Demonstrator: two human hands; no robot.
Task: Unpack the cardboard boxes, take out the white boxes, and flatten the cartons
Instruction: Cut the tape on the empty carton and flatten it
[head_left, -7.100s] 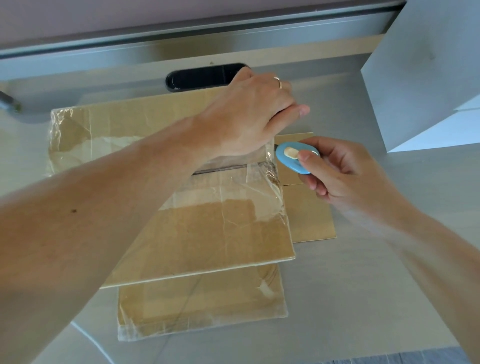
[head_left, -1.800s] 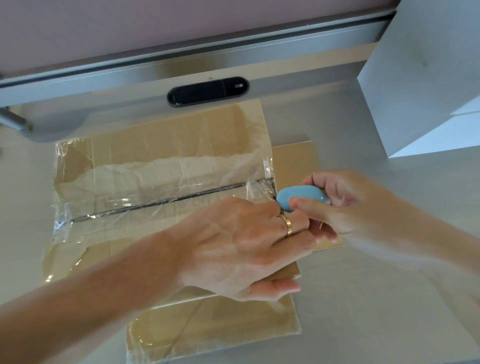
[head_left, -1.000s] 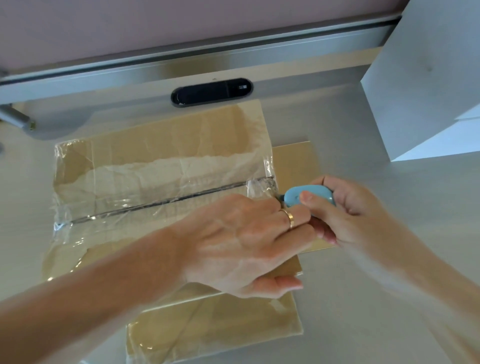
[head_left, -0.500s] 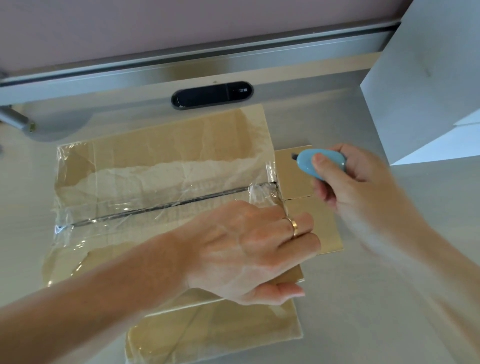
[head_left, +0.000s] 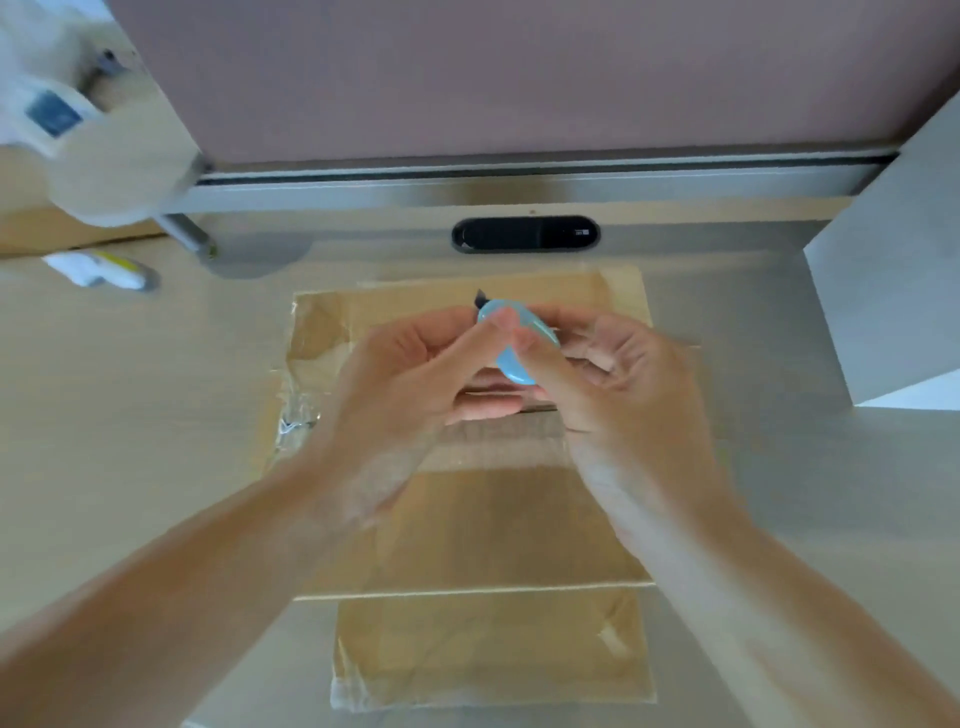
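Observation:
A flattened brown cardboard carton with clear tape on it lies on the pale table. Above its far half, both hands meet on a small blue oval cutter with a dark blade tip pointing away. My left hand pinches the cutter's far end with its thumb on top. My right hand grips its near end, thumb on the blue shell. A white box stands at the right edge of the table.
A black oval slot sits in the table behind the carton, under a metal rail and a mauve panel. At the far left lie a white pen-like object and a blurred white bag.
My left hand has lifted off the carton and joined my right hand on the blue cutter, which moved left over the carton's middle. The camera view has also shifted.

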